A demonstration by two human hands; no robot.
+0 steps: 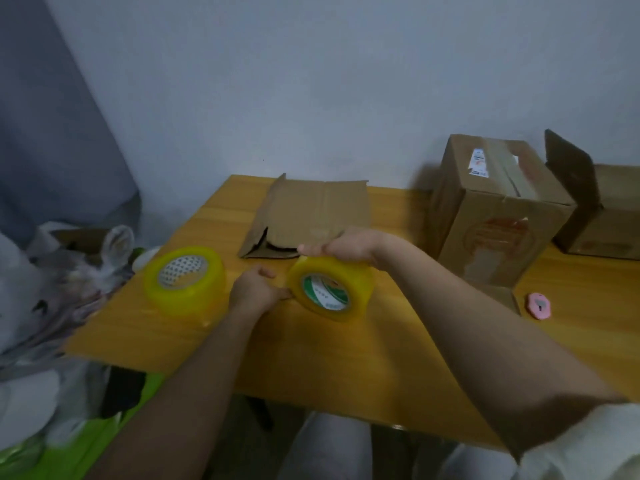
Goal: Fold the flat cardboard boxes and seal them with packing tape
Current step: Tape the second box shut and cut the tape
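So the right hand [349, 244] has its grip clamped over the top of the tape roll [331, 287], fingers curled across the outer rim, holding it up on edge just above the counter [346, 358], while the left hand [254, 289] pinches at the roll's left side, looks like it's hunting for the loose tape end, though I can't actually see the end. A roll like that is probably fairly hefty and rigid, slick on the outside, so holding it across the rim with a thumb near the core seems the safe way, and the tape itself will be thin and clingy once it peels. The flat cardboard box [308, 216] lies just behind the hands near the wall, still unfolded, one corner gaping a bit; it should be light and stiff but easy to crease, best taken by the flap edges. A second tape roll [185, 278] sits flat to the left, close to the counter's left edge. An upright taped box [498, 209] and another open box [599, 209] crowd the right, with a little pink cutter [539, 305] near them, so open room is mostly in front, towards the near edge
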